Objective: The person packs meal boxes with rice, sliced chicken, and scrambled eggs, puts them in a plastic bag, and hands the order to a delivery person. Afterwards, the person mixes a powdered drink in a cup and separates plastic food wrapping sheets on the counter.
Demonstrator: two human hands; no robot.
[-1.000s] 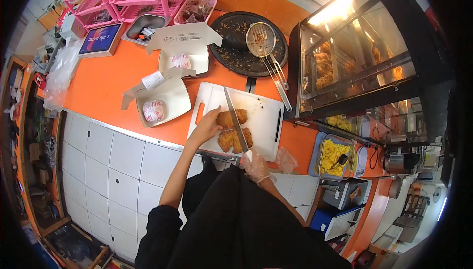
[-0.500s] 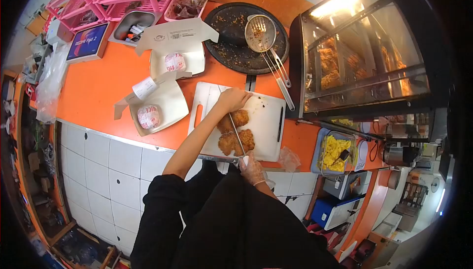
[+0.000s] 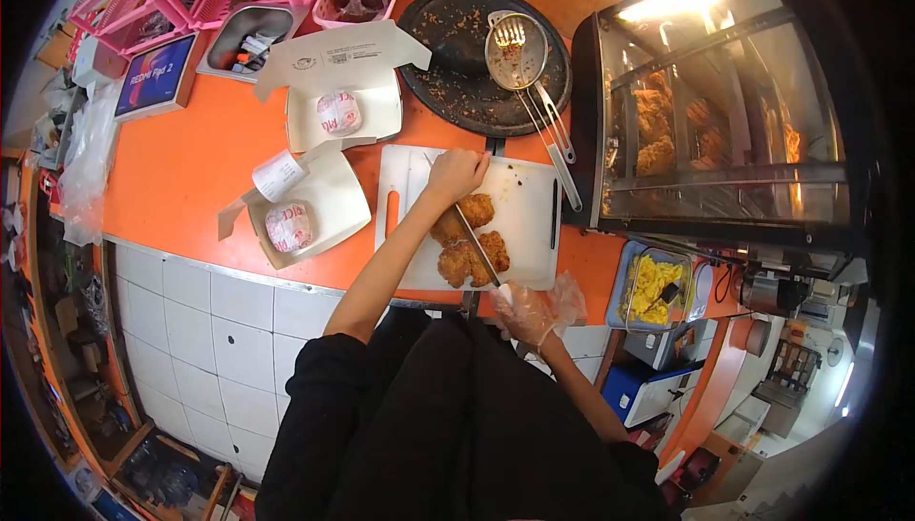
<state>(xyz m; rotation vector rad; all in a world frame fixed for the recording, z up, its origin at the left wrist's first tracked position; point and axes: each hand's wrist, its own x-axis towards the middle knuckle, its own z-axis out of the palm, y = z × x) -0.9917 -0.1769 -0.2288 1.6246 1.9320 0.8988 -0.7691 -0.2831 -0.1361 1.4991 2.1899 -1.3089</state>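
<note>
A knife [image 3: 474, 237] with a long blade lies slantwise across pieces of fried chicken [image 3: 462, 259] on a white cutting board [image 3: 534, 206]. My right hand [image 3: 524, 314], in a clear plastic glove, is closed round the knife's white handle at the board's near edge. Near the tip, my bare left hand [image 3: 456, 176] bears on the back of the blade, its fingers together and partly hidden. Another piece of chicken [image 3: 477, 207] sits just right of the blade, below the left hand.
Left of the board are two open cardboard boxes [image 3: 345, 183] with paper-wrapped rounds [image 3: 289, 226]. Behind it, a black round tray [image 3: 434, 54] carries a strainer [image 3: 515, 54] and a slotted turner [image 3: 510, 35]. A lit glass cabinet [image 3: 715, 121] and yellow food tub [image 3: 656, 289] stand right.
The knife's handle end and my right hand have shifted right, and the blade lies at a flatter slant. My left hand remains near the blade tip. The whole view has moved slightly.
</note>
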